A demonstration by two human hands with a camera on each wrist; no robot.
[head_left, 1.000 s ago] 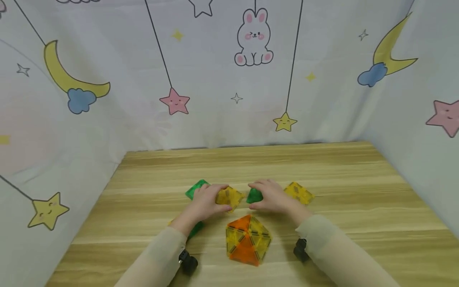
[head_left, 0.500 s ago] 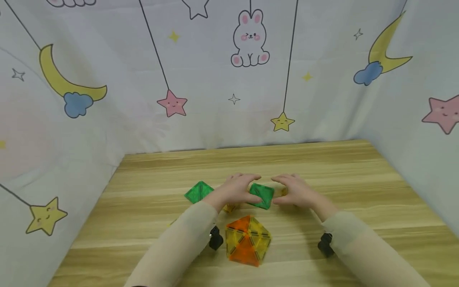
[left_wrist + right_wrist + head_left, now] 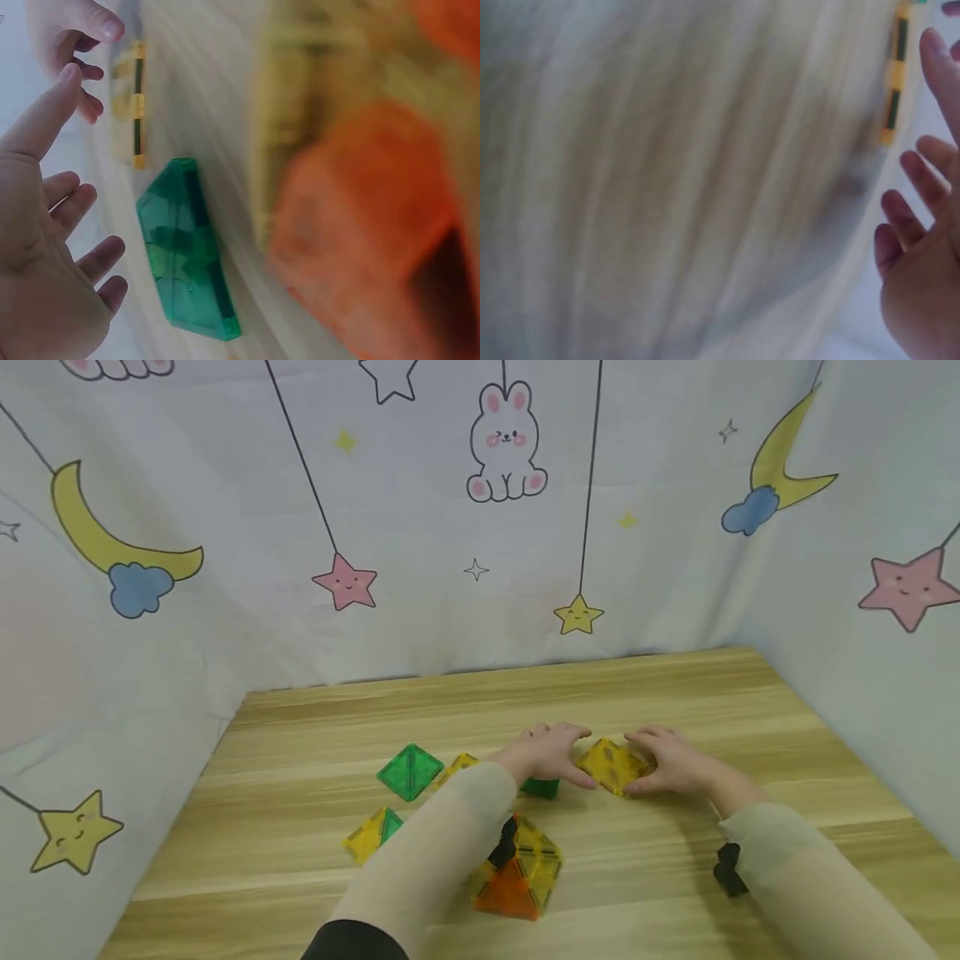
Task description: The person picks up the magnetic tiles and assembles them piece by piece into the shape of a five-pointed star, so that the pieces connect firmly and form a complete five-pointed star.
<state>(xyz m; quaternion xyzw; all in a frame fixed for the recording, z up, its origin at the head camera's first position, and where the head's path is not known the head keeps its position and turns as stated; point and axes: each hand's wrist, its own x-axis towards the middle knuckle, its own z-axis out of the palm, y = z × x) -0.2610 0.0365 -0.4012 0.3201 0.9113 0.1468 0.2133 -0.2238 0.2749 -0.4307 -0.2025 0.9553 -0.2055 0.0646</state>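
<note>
A diamond of yellow translucent magnetic tiles (image 3: 612, 767) lies on the table between my two hands. My left hand (image 3: 553, 755) is at its left side, thumb and fingers spread apart. On the other side my right hand (image 3: 670, 762) has its fingers spread, fingertips right at the edge of the tiles. Neither hand grips anything. Green magnetic tiles (image 3: 187, 251) lie below my left hand, mostly covered by it in the head view. Nearer me stands a low dome of orange and yellow magnetic tiles (image 3: 538, 860), partly hidden by my left forearm.
To the left, more tiles rest on the wooden table (image 3: 262, 827): a green diamond (image 3: 410, 772), a yellow piece (image 3: 459, 765) partly behind the left sleeve, and a yellow-and-green piece (image 3: 372, 835). A printed white curtain (image 3: 420, 635) borders the table behind and at the sides.
Both hands have moved right, from the yellow and green tiles, past the middle green tiles, to the yellow diamond at the right. The left forearm now crosses over the dome.
</note>
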